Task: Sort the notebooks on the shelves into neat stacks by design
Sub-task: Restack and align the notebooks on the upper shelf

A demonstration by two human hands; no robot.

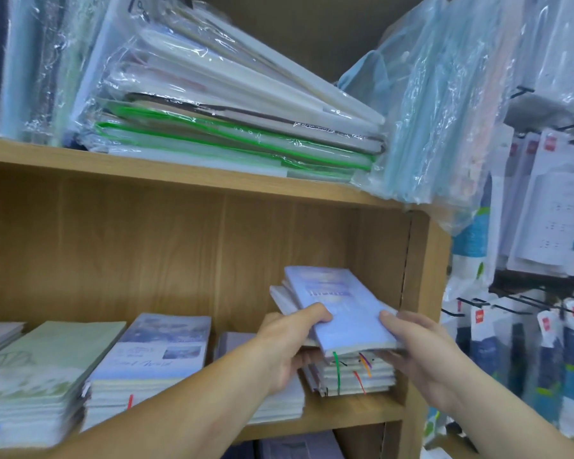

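A pale lilac notebook (342,309) lies tilted on top of an uneven stack of notebooks (352,376) at the right end of the lower shelf. My left hand (289,346) grips its near left edge, thumb on the cover and fingers underneath. My right hand (421,352) holds the near right corner the same way. Coloured ribbon bookmarks hang from the stack's front. Left of it sit a low lilac stack (275,402), a blue scenic-cover stack (156,359) and a pale green stack (43,369).
The wooden shelf side panel (424,293) stands close on the right of the stack. The upper shelf holds leaning plastic-wrapped folders (232,104) and bagged blue items (444,111). Packaged goods hang on hooks (544,309) at the far right.
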